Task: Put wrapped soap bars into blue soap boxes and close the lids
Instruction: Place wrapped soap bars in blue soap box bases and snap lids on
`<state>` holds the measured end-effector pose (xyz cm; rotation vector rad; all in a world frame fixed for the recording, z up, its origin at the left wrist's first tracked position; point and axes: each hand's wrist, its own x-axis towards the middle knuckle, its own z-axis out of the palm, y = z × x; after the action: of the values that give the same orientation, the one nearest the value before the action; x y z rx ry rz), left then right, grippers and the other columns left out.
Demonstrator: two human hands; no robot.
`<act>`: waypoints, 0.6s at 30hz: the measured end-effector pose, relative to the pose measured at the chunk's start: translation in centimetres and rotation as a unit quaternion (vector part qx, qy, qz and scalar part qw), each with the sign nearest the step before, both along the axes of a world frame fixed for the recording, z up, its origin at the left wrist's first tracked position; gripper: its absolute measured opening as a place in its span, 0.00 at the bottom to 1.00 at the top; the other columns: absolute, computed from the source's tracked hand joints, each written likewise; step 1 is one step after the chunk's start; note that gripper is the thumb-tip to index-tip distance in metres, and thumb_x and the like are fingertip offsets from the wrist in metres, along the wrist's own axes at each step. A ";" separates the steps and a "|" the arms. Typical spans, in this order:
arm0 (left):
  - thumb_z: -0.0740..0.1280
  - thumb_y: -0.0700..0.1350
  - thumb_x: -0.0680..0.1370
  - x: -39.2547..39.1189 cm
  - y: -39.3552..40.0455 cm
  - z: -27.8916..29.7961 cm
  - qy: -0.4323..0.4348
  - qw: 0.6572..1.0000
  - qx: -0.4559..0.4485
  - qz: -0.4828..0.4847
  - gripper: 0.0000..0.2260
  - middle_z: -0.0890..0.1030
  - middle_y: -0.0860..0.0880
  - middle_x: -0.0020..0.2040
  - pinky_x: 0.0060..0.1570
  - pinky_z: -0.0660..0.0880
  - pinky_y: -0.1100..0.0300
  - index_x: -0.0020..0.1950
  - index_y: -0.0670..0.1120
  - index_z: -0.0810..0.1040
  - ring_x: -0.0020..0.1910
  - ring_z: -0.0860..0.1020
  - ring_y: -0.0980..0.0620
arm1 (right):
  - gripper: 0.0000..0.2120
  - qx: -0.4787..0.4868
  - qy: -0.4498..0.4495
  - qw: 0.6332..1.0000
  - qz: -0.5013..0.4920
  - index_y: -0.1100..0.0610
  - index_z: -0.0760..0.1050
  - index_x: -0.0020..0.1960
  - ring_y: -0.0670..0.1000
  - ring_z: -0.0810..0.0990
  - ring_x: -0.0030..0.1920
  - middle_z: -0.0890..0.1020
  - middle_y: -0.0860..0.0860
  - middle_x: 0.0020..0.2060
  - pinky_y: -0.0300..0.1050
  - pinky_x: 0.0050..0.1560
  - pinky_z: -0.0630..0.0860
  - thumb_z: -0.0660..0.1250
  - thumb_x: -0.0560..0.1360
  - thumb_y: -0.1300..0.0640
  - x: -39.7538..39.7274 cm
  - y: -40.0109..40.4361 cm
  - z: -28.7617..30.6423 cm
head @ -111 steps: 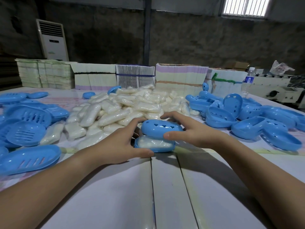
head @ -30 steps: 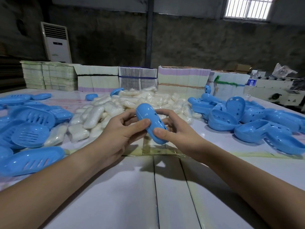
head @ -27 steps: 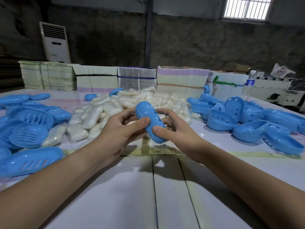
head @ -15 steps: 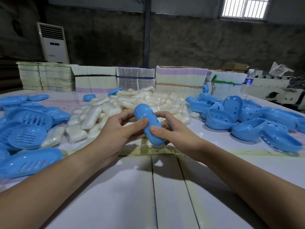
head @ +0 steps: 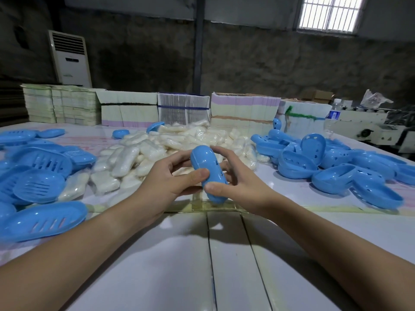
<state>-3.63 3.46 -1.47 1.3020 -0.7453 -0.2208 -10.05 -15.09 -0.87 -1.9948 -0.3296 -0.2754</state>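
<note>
A closed blue soap box [head: 207,169] is held tilted, almost on end, just above the white table [head: 224,254]. My left hand [head: 166,182] grips its left side, thumb pressed on the lid. My right hand [head: 235,185] grips the right side, thumb on the lower front and fingers curled behind. The soap inside is hidden. A heap of wrapped white soap bars [head: 170,147] lies right behind the hands.
Blue slotted trays [head: 38,189] are piled at the left, blue box halves and lids [head: 336,167] at the right. Stacks of flat cartons [head: 184,108] line the far table edge, with a water bottle [head: 332,120] at the right end.
3.7 s ago the lid was being lowered onto the soap-filled box on the table. The box is now shut, lifted and turned on end; in the last second it tilted slightly more upright.
</note>
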 end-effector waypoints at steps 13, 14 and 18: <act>0.70 0.66 0.62 1.9 0.2 -2.1 -0.184 0.958 0.218 0.037 0.18 0.85 0.59 0.50 0.51 0.77 0.64 0.50 0.65 0.83 0.49 0.82 0.61 | 0.25 -0.105 -0.017 0.954 -0.280 0.33 0.67 0.64 0.38 0.80 0.45 0.77 0.35 0.47 0.35 0.44 0.72 0.67 0.69 0.35 -6.6 -8.1 3.6; 0.70 0.68 0.62 2.3 0.3 -2.2 -0.191 0.956 0.220 0.035 0.20 0.85 0.60 0.51 0.52 0.77 0.62 0.51 0.66 0.82 0.50 0.82 0.61 | 0.23 -0.121 -0.002 0.943 -0.309 0.35 0.68 0.63 0.37 0.80 0.42 0.77 0.36 0.47 0.33 0.40 0.72 0.69 0.71 0.37 -7.8 -9.7 3.7; 0.68 0.77 0.62 3.7 0.3 -3.5 -0.221 0.944 0.242 0.036 0.30 0.84 0.60 0.53 0.51 0.78 0.55 0.60 0.65 0.80 0.50 0.83 0.61 | 0.22 -0.211 0.061 0.870 -0.441 0.37 0.67 0.63 0.41 0.78 0.41 0.78 0.40 0.48 0.40 0.38 0.72 0.69 0.72 0.38 -13.2 -16.6 3.6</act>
<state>0.10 3.76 -4.93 1.8787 -1.0629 -0.0475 -23.24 -31.68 2.69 -2.4754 0.7011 -0.6870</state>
